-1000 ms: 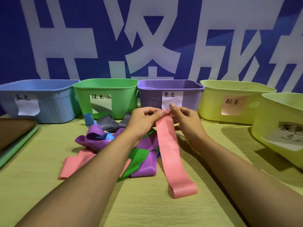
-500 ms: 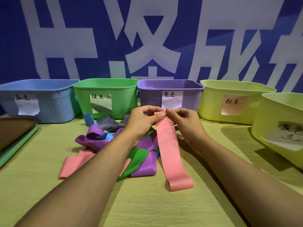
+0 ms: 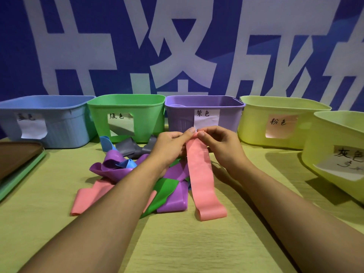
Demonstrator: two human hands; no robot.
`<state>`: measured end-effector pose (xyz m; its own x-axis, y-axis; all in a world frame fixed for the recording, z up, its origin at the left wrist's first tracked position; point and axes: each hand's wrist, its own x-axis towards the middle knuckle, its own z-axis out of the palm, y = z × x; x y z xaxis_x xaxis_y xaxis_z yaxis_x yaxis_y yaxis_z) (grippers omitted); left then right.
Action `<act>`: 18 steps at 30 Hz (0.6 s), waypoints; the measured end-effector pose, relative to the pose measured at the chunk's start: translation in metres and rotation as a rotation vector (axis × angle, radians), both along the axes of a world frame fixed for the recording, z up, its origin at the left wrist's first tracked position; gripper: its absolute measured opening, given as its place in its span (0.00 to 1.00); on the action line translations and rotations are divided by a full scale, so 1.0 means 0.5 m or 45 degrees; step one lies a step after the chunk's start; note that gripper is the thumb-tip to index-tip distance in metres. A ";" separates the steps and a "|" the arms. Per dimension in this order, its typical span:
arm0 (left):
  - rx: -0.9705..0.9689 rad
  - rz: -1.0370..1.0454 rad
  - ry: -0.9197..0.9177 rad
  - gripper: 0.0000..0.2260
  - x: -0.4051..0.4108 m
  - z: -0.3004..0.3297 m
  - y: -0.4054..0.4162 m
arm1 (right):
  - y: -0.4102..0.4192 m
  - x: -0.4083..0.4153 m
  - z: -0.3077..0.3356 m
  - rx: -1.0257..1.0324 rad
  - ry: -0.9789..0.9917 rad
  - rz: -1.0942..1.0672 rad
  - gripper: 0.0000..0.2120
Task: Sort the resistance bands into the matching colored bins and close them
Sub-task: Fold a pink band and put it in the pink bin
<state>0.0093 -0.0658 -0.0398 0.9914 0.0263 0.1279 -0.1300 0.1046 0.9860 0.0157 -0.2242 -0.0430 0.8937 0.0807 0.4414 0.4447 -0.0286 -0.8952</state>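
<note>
1. While both hands meet in front of the purple bin [image 3: 204,107], the left hand [image 3: 169,146] and right hand [image 3: 220,148] each pinch the far end of the pink band [image 3: 201,178] between thumb and fingers.
2. The band's long axis runs from the hands back toward the person; its near looped end rests on the table [image 3: 177,249].
3. The pile [image 3: 126,168] of purple, green, blue, grey and pink bands lies just left of it.
4. Blue bin [image 3: 59,123], green bin [image 3: 149,119] and two yellow bins [image 3: 254,123] stand open in a row.
</note>
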 end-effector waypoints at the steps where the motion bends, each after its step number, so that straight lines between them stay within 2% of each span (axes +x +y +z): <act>1: 0.017 0.002 0.001 0.16 -0.001 0.000 0.002 | 0.000 0.001 -0.001 0.000 0.009 -0.001 0.03; 5: 0.035 -0.004 -0.029 0.15 -0.001 0.001 0.005 | 0.001 -0.006 0.002 0.046 0.060 0.006 0.04; 8: 0.045 -0.045 -0.052 0.12 -0.004 0.003 0.003 | 0.000 -0.014 0.008 0.083 0.165 -0.022 0.15; 11: 0.030 -0.097 -0.081 0.08 -0.011 0.006 -0.001 | -0.002 -0.014 0.008 -0.010 0.242 -0.078 0.23; 14: 0.015 -0.094 -0.107 0.04 -0.014 0.007 0.000 | -0.001 -0.014 0.007 -0.021 0.253 -0.108 0.23; 18: 0.008 -0.074 -0.113 0.04 -0.009 0.003 0.001 | -0.001 -0.012 0.005 -0.060 0.195 -0.125 0.19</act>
<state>0.0050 -0.0653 -0.0383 0.9760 -0.0325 0.2154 -0.2108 0.1081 0.9715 0.0096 -0.2247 -0.0403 0.9547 0.0073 0.2976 0.2966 -0.1087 -0.9488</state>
